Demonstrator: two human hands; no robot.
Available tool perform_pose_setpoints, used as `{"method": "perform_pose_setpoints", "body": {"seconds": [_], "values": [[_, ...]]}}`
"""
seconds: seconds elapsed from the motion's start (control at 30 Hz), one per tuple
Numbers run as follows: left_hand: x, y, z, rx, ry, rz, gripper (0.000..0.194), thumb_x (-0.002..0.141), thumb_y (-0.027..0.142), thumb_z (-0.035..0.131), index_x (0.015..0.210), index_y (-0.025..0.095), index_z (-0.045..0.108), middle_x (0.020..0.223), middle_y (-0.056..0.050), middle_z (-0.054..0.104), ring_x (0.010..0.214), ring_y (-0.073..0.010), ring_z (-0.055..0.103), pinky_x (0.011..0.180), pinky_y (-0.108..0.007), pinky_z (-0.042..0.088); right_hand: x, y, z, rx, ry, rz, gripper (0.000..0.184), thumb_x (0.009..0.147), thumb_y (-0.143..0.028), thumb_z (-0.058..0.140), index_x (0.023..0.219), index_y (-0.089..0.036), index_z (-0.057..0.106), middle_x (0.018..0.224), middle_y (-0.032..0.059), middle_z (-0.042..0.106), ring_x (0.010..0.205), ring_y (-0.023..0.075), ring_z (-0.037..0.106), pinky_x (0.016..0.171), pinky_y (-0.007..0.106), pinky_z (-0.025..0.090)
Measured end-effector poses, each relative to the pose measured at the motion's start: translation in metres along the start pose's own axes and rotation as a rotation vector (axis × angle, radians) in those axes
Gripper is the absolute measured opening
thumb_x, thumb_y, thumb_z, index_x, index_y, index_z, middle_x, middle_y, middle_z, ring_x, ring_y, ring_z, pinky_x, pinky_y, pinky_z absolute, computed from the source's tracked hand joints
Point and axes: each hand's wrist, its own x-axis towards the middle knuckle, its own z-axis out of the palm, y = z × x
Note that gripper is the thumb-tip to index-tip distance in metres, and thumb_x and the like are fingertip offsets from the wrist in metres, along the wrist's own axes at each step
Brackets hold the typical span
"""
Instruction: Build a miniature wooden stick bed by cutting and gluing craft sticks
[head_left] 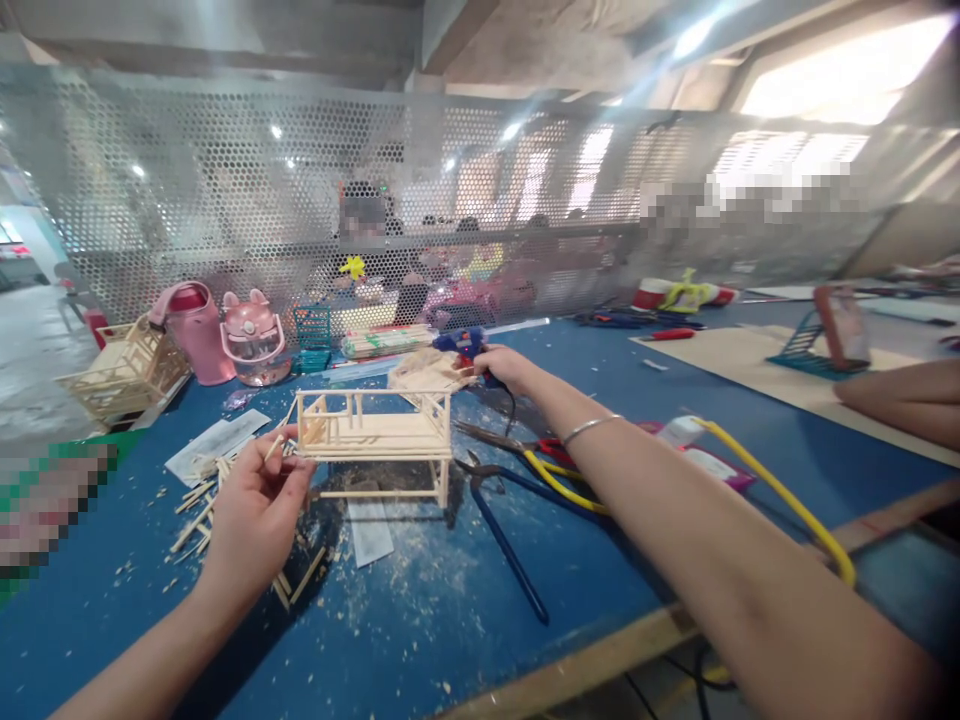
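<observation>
My left hand (259,505) is closed on the left end of a small wooden-stick bed frame (382,435), holding it tilted up over the table. A short stick (274,447) pokes up at its fingers. Farther back, my right hand (499,368) is wrapped round a blue glue gun (466,342), whose nozzle side faces left. A pale heap (424,372) lies just below the gun. Loose cut sticks (196,515) are scattered beside my left hand. Blue-handled cutters (499,535) and long-nosed pliers (491,436) lie right of the frame.
A pink bottle (199,335) and a clear pink-lidded cup (255,345) stand at the back left, near another stick model (124,375). A perforated metal screen (300,190) closes off the blue table (420,620). At right, another person's arm (900,405) rests near a propped phone (841,328).
</observation>
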Motion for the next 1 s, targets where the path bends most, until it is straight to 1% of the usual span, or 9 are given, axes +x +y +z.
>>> {"method": "perform_pose_setpoints", "body": {"seconds": [0.1, 0.23, 0.37, 0.43, 0.5, 0.67, 0.77, 0.87, 1.0], "values": [[-0.002, 0.0, 0.0, -0.02, -0.019, 0.014, 0.028, 0.071, 0.023, 0.058, 0.066, 0.019, 0.031, 0.108, -0.004, 0.053, 0.07, -0.0084, 0.051, 0.062, -0.024, 0.044, -0.012, 0.008, -0.003, 0.024, 0.119, -0.054, 0.026, 0.058, -0.01, 0.044, 0.075, -0.012, 0.062, 0.074, 0.0049, 0.066, 0.063, 0.0159, 0.059, 0.059, 0.025, 0.044], [-0.005, 0.004, 0.0, -0.053, -0.06, -0.013, 0.027, 0.072, 0.025, 0.057, 0.068, 0.02, 0.031, 0.104, -0.006, 0.055, 0.067, -0.0104, 0.05, 0.052, -0.023, 0.041, -0.024, 0.006, -0.032, -0.032, 0.452, -0.113, 0.038, 0.063, -0.016, 0.045, 0.1, -0.014, 0.055, 0.097, 0.0099, 0.062, 0.085, 0.0222, 0.056, 0.076, 0.034, 0.041], [-0.006, 0.006, -0.001, -0.037, -0.056, 0.013, 0.025, 0.072, 0.024, 0.057, 0.067, 0.02, 0.033, 0.102, -0.005, 0.055, 0.076, -0.0119, 0.052, 0.061, -0.024, 0.043, -0.03, -0.01, -0.068, -0.276, 0.628, -0.374, 0.042, 0.069, -0.021, 0.049, 0.111, -0.017, 0.049, 0.12, 0.0113, 0.05, 0.112, 0.0259, 0.042, 0.094, 0.042, 0.026], [-0.006, 0.006, -0.002, -0.04, -0.065, 0.015, 0.025, 0.072, 0.023, 0.057, 0.067, 0.02, 0.033, 0.098, -0.004, 0.056, 0.076, -0.0117, 0.052, 0.064, -0.025, 0.043, -0.036, -0.014, -0.078, -0.356, 0.567, -0.44, 0.04, 0.069, -0.022, 0.051, 0.109, -0.018, 0.051, 0.124, 0.0113, 0.048, 0.116, 0.0255, 0.038, 0.096, 0.041, 0.024], [-0.006, 0.005, -0.003, -0.034, -0.069, 0.008, 0.026, 0.071, 0.024, 0.057, 0.068, 0.02, 0.032, 0.092, -0.003, 0.056, 0.074, -0.0117, 0.052, 0.064, -0.025, 0.042, -0.046, -0.009, -0.082, -0.267, 0.469, -0.321, 0.038, 0.066, -0.017, 0.053, 0.104, -0.018, 0.054, 0.119, 0.0113, 0.051, 0.113, 0.024, 0.041, 0.094, 0.035, 0.027], [-0.006, 0.005, -0.004, -0.03, -0.093, 0.02, 0.026, 0.072, 0.025, 0.057, 0.068, 0.021, 0.032, 0.094, -0.004, 0.057, 0.07, -0.0123, 0.052, 0.056, -0.024, 0.041, -0.08, 0.024, -0.074, -0.034, 0.394, 0.021, 0.008, 0.063, -0.019, 0.053, 0.071, -0.017, 0.053, 0.065, 0.006, 0.059, 0.063, 0.0178, 0.054, 0.063, 0.03, 0.041], [-0.006, 0.005, -0.003, -0.041, -0.087, 0.038, 0.025, 0.072, 0.025, 0.057, 0.067, 0.021, 0.032, 0.102, -0.006, 0.057, 0.073, -0.0126, 0.053, 0.059, -0.024, 0.042, -0.087, 0.029, -0.059, 0.094, 0.346, 0.071, 0.012, 0.071, -0.027, 0.045, 0.077, -0.018, 0.05, 0.063, 0.004, 0.059, 0.051, 0.0137, 0.051, 0.052, 0.027, 0.043], [-0.007, 0.002, -0.002, -0.022, -0.078, 0.065, 0.024, 0.073, 0.024, 0.056, 0.067, 0.02, 0.033, 0.105, -0.006, 0.057, 0.076, -0.0137, 0.054, 0.063, -0.026, 0.044, -0.076, 0.015, -0.035, 0.043, 0.26, 0.035, 0.023, 0.075, -0.032, 0.042, 0.09, -0.016, 0.051, 0.076, 0.0061, 0.062, 0.06, 0.0156, 0.055, 0.057, 0.028, 0.045], [-0.011, -0.007, -0.002, 0.05, -0.077, 0.119, 0.023, 0.073, 0.022, 0.056, 0.067, 0.02, 0.034, 0.105, -0.007, 0.057, 0.085, -0.0169, 0.055, 0.067, -0.029, 0.044, -0.046, -0.007, 0.002, -0.429, 0.105, -0.058, 0.036, 0.079, -0.029, 0.04, 0.113, -0.015, 0.045, 0.106, 0.0122, 0.058, 0.094, 0.0231, 0.053, 0.078, 0.034, 0.042]]}}
